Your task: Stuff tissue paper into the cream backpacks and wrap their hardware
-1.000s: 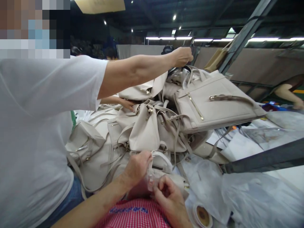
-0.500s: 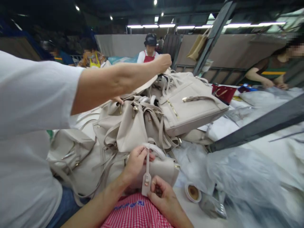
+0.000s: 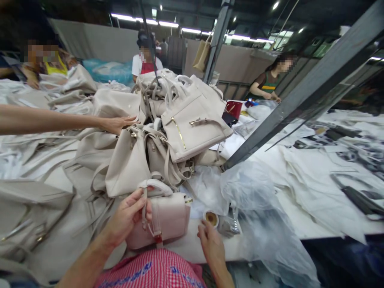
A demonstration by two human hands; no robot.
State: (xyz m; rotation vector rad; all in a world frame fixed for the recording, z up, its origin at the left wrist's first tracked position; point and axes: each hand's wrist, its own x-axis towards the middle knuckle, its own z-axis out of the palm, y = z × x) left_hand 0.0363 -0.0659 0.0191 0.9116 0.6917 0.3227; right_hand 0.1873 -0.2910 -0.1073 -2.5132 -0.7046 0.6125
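My left hand (image 3: 130, 214) is gripping a thin beige strap (image 3: 145, 208), thumb and fingers closed on it, right by the pale handle (image 3: 162, 187) of the small pinkish bag (image 3: 172, 218). That bag is lying on the white table (image 3: 193, 246), just in front of my checked apron (image 3: 150, 268). Strap is hanging down the bag's near side.

My right hand (image 3: 212, 242) is staying out of contact with the bag, to its right, fingers partly curled; can't tell if they're holding anything small. Its fingertips are overlapping the round white roll (image 3: 211, 217) in my view; can't tell if they're touching.

Clear plastic film (image 3: 255, 196) is spreading out to the right of the roll. A heap of beige bags (image 3: 127, 162) is rising behind the small one, with a larger gold-zipped bag (image 3: 199, 128) tilting on its right side. A co-worker's hand (image 3: 115, 125) is reaching in from the left, resting on the heap. Grey metal post (image 3: 267, 116) is slanting across the right.
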